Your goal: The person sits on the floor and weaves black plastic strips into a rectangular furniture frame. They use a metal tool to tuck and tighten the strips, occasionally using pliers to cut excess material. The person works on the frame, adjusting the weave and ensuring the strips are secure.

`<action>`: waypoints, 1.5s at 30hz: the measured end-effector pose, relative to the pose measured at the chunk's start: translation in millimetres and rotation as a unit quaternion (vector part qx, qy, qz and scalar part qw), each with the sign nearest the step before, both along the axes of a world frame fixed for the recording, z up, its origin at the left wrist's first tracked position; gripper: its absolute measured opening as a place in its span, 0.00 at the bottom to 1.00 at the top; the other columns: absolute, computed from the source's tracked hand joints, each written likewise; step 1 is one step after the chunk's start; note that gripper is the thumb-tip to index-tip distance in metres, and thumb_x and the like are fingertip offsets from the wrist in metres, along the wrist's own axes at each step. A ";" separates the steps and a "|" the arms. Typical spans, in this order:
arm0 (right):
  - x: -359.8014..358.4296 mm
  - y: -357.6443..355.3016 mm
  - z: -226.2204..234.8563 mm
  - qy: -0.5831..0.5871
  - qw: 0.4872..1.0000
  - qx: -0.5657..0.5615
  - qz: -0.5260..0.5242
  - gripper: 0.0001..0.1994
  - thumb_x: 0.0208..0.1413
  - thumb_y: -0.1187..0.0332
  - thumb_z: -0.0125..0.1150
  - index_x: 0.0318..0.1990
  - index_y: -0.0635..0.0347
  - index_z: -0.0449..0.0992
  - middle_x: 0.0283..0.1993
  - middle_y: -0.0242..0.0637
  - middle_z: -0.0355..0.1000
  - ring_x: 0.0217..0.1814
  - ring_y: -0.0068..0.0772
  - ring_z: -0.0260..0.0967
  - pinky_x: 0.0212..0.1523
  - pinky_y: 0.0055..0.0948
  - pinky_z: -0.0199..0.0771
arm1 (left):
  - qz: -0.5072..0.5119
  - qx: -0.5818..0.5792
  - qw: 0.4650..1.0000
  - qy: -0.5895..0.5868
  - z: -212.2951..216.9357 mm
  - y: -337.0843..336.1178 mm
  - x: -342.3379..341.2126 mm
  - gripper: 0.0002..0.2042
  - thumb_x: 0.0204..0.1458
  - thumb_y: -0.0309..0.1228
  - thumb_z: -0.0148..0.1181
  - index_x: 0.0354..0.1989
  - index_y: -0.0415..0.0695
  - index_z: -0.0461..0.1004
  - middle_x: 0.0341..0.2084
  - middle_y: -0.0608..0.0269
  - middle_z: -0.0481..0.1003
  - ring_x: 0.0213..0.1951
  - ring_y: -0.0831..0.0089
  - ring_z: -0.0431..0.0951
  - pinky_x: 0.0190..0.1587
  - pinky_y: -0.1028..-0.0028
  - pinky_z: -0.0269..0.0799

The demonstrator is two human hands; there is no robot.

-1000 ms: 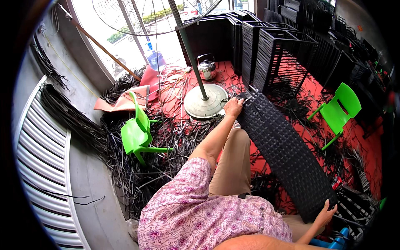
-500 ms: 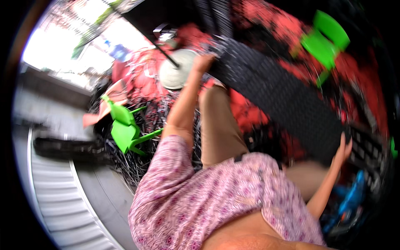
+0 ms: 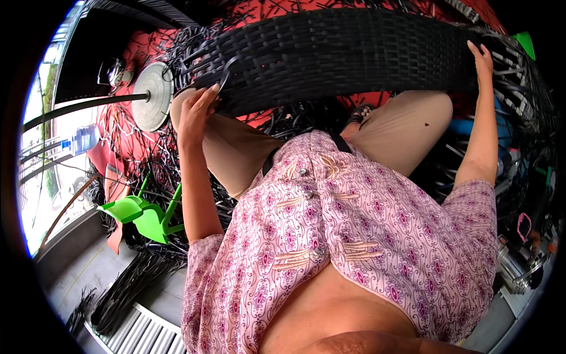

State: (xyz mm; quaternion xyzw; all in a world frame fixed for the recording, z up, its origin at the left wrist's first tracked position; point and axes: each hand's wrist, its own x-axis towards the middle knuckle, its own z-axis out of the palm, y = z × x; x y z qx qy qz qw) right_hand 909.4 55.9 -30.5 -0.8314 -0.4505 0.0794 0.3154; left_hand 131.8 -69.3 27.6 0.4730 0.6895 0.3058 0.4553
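Note:
A long black woven panel [image 3: 342, 53] of flat plastic strips stretches across my lap between my hands, resting over my knees. Its weave is tight, and loose ends stick out at its left end. My left hand [image 3: 196, 115] is closed at that end, fingers pinched on a thin black strip [image 3: 225, 74] that loops up over the panel. At the far right end my right hand [image 3: 483, 60] lies against the panel's edge, its fingers stretched out and apart.
Tangled black strips [image 3: 159, 141] and red ground surround me. On the left are a round pale disc [image 3: 154, 97] with a pole, a green chair [image 3: 147, 218] and a bundle of strips [image 3: 127, 292]. A metal flask [image 3: 514, 265] sits at the right.
The panel has swung from a steep slant to nearly level across my lap, and my view has turned with it. A looped strip now shows by my left hand. My right hand appears higher.

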 end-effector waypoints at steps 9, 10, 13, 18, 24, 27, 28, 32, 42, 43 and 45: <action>-200.4 -46.6 144.5 -0.309 0.927 0.142 0.156 0.26 0.58 0.43 0.59 0.53 0.54 0.79 0.53 0.42 0.78 0.56 0.49 0.74 0.54 0.43 0.72 | 0.009 0.200 0.976 0.087 23.2 -74.4 -8.4 0.16 0.55 0.36 0.68 0.25 0.34 0.75 0.45 0.55 0.78 0.34 0.78 0.77 0.35 0.78 0.67; -268.3 -65.0 159.6 -0.154 0.941 0.191 0.233 0.20 0.57 0.55 0.65 0.49 0.60 0.79 0.46 0.39 0.78 0.48 0.38 0.75 0.47 0.35 0.73 | 0.009 0.214 0.969 0.121 34.0 -81.4 1.5 0.15 0.55 0.35 0.69 0.25 0.35 0.75 0.45 0.56 0.79 0.33 0.78 0.76 0.33 0.78 0.66; -401.3 -105.3 178.1 0.010 0.813 0.209 0.543 0.19 0.53 0.74 0.65 0.54 0.65 0.76 0.49 0.48 0.76 0.53 0.42 0.76 0.53 0.37 0.75 | 0.019 0.257 0.941 0.221 68.2 -104.8 30.7 0.12 0.52 0.31 0.70 0.25 0.37 0.74 0.42 0.58 0.79 0.27 0.79 0.72 0.29 0.77 0.65; -498.1 -133.4 130.2 0.056 0.670 0.302 0.676 0.18 0.59 0.52 0.61 0.41 0.59 0.82 0.38 0.42 0.79 0.41 0.44 0.79 0.45 0.40 0.78 | -0.028 0.342 0.868 0.359 96.1 -117.2 65.9 0.10 0.50 0.32 0.70 0.27 0.41 0.75 0.41 0.57 0.79 0.35 0.66 0.79 0.33 0.69 0.71; -469.5 -166.6 118.1 0.093 0.695 0.173 0.691 0.12 0.59 0.58 0.61 0.37 0.57 0.82 0.30 0.40 0.78 0.34 0.45 0.78 0.39 0.40 0.78 | -0.060 0.345 0.877 0.328 94.5 -126.6 81.0 0.10 0.49 0.32 0.71 0.28 0.41 0.75 0.39 0.57 0.79 0.37 0.63 0.80 0.36 0.66 0.73; -437.5 -181.8 112.0 0.083 0.722 0.154 0.669 0.11 0.58 0.60 0.62 0.36 0.57 0.82 0.30 0.40 0.78 0.32 0.42 0.78 0.37 0.37 0.78 | -0.106 0.309 0.926 0.187 87.5 -122.9 95.0 0.09 0.50 0.29 0.69 0.28 0.39 0.75 0.35 0.56 0.79 0.32 0.67 0.79 0.35 0.71 0.72; -424.8 -185.0 116.5 0.104 0.739 0.146 0.650 0.10 0.59 0.62 0.62 0.37 0.58 0.82 0.30 0.39 0.78 0.30 0.39 0.78 0.34 0.34 0.77 | -0.124 0.331 0.926 0.134 74.1 -119.1 91.3 0.08 0.54 0.29 0.67 0.29 0.38 0.75 0.29 0.62 0.77 0.27 0.76 0.74 0.32 0.77 0.67; -354.5 -196.6 119.0 0.403 0.780 0.075 0.473 0.10 0.64 0.73 0.55 0.47 0.64 0.82 0.27 0.31 0.75 0.26 0.16 0.71 0.24 0.18 0.70 | -0.079 0.118 0.989 0.037 44.5 -107.0 96.6 0.08 0.61 0.31 0.61 0.35 0.40 0.77 0.29 0.74 0.74 0.32 0.86 0.69 0.35 0.81 0.63; -259.1 -190.6 37.8 0.683 0.669 0.215 0.199 0.10 0.62 0.72 0.58 0.48 0.66 0.80 0.26 0.32 0.71 0.26 0.24 0.64 0.32 0.27 0.65 | -0.125 0.246 0.952 0.132 -1.2 -42.1 140.0 0.07 0.58 0.31 0.60 0.38 0.42 0.81 0.27 0.57 0.72 0.31 0.64 0.75 0.37 0.71 0.70; -258.6 -188.2 30.6 0.691 0.663 0.216 0.189 0.10 0.62 0.72 0.59 0.48 0.66 0.80 0.26 0.32 0.71 0.26 0.24 0.64 0.31 0.27 0.63 | -0.123 0.275 0.938 0.173 -4.5 -33.7 144.6 0.07 0.58 0.32 0.61 0.38 0.42 0.81 0.27 0.57 0.72 0.32 0.61 0.75 0.37 0.69 0.70; -260.5 -183.2 22.8 0.693 0.665 0.205 0.188 0.10 0.63 0.71 0.59 0.47 0.66 0.80 0.25 0.32 0.70 0.25 0.23 0.62 0.31 0.25 0.62 | -0.114 0.326 0.903 0.255 -12.3 -16.7 150.1 0.08 0.57 0.33 0.61 0.37 0.43 0.81 0.29 0.57 0.74 0.34 0.57 0.77 0.38 0.65 0.72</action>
